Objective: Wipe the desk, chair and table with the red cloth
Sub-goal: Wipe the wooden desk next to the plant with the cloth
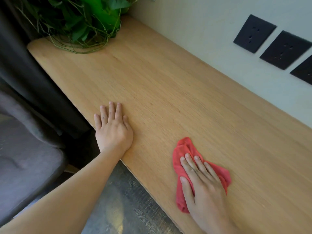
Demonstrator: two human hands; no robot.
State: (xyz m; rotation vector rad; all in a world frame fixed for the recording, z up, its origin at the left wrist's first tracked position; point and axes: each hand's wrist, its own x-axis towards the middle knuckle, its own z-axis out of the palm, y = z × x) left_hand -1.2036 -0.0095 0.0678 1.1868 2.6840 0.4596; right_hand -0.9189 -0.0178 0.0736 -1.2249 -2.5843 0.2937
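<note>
A light wooden desk (168,85) runs from the upper left to the lower right. The red cloth (183,152) lies crumpled on it near the front edge. My right hand (200,184) lies flat on top of the cloth with the fingers spread, pressing it onto the wood. My left hand (113,129) rests palm down on the bare desk by the front edge, fingers apart, holding nothing. A grey upholstered chair (25,166) stands at the lower left, beside the desk.
A leafy green plant (81,19) with trailing stems sits at the far left end of the desk. Three black wall sockets (285,49) are on the pale wall behind. A dark curtain (20,68) hangs at the left. Grey floor (128,206) shows below the desk edge.
</note>
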